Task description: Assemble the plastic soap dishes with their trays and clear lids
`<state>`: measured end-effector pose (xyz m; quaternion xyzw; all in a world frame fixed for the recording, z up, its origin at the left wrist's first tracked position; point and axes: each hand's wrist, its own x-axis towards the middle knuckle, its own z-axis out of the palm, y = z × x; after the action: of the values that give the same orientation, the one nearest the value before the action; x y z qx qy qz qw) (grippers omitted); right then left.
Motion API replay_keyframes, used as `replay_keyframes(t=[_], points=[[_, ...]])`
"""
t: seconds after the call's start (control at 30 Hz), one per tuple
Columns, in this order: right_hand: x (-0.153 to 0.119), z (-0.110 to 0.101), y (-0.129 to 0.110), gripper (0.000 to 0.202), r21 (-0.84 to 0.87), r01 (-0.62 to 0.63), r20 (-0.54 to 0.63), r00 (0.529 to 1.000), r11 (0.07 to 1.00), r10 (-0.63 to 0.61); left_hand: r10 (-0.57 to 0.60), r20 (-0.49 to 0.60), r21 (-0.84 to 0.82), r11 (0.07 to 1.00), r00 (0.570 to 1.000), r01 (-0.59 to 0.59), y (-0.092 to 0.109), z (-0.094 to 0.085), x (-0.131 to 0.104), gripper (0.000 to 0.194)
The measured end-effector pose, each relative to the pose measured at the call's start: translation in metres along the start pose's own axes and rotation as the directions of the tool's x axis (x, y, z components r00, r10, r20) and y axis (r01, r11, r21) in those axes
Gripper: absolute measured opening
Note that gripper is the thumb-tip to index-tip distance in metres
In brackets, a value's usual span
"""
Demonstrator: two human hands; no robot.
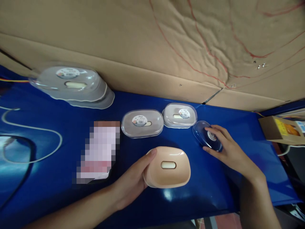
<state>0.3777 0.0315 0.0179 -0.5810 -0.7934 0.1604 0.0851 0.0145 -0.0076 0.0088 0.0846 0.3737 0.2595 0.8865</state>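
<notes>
My left hand [137,178] grips the left side of a peach oval dish [168,176], its thumb over the rim. An elongated slot with a cream insert shows in the dish's bottom. To the right, my right hand [222,143] holds a clear oval lid [202,135] with a round label, low over the blue surface. Behind the peach dish sits a grey oval container [154,125] with a clear labelled cover. A second covered container [173,119] stands beside it, to the right.
A larger stack of grey covered containers [83,92] stands back left. A blurred-out flat item [101,149] lies on the blue table [197,203]. White and black cables are at left, a cardboard box [276,130] at right. A brown papered wall [131,47] rises behind.
</notes>
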Motion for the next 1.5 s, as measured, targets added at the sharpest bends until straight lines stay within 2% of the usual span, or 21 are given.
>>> replay_keyframes(t=[0.07,0.17,0.27,0.4,0.5,0.7,0.9,1.13,1.3,1.4,1.5], points=[[-0.007,-0.009,-0.012,0.065,0.069,0.057,0.068,0.996,0.996,-0.061,-0.001,0.004,0.011,1.0,1.0,0.001,0.0,-0.001,0.0,0.061],[-0.015,-0.012,-0.042,0.069,0.234,0.208,0.154,0.957,0.95,-0.247,0.01,0.028,0.034,0.999,1.0,-0.011,0.0,-0.001,0.001,0.06],[-0.016,0.001,-0.075,0.069,0.387,0.345,0.12,0.901,0.855,-0.418,0.013,0.072,0.044,0.999,0.997,-0.016,-0.001,0.001,0.002,0.061],[-0.014,0.025,-0.099,0.068,0.395,0.428,0.095,0.861,0.812,-0.5,-0.014,0.125,0.053,0.999,0.992,0.007,-0.002,0.003,0.003,0.063],[-0.015,0.033,-0.101,0.067,0.385,0.47,0.058,0.847,0.795,-0.529,0.009,0.113,0.071,0.997,0.994,-0.017,-0.003,0.003,0.002,0.064],[-0.015,0.036,-0.1,0.065,0.361,0.502,0.03,0.836,0.786,-0.548,0.054,0.082,0.111,0.992,0.995,-0.063,-0.002,0.002,0.002,0.067],[-0.015,0.042,-0.102,0.066,0.28,0.542,-0.032,0.83,0.792,-0.557,0.034,0.067,0.096,0.995,0.997,-0.04,-0.003,0.0,0.003,0.067],[-0.013,0.043,-0.101,0.061,0.119,0.636,-0.06,0.771,0.762,-0.634,0.008,0.094,0.062,0.998,0.996,-0.014,0.002,0.001,0.002,0.059],[-0.012,0.048,-0.103,0.053,0.102,0.631,-0.069,0.775,0.769,-0.628,-0.015,0.084,0.043,0.999,0.996,0.011,0.001,0.0,0.003,0.059],[-0.012,0.053,-0.103,0.055,0.091,0.632,-0.072,0.775,0.77,-0.628,-0.034,0.057,0.031,0.999,0.998,0.032,0.001,0.001,0.004,0.062],[-0.013,0.057,-0.104,0.058,0.03,0.642,-0.094,0.764,0.766,-0.638,-0.016,0.075,0.024,1.0,0.997,0.014,0.003,0.003,0.003,0.06]])
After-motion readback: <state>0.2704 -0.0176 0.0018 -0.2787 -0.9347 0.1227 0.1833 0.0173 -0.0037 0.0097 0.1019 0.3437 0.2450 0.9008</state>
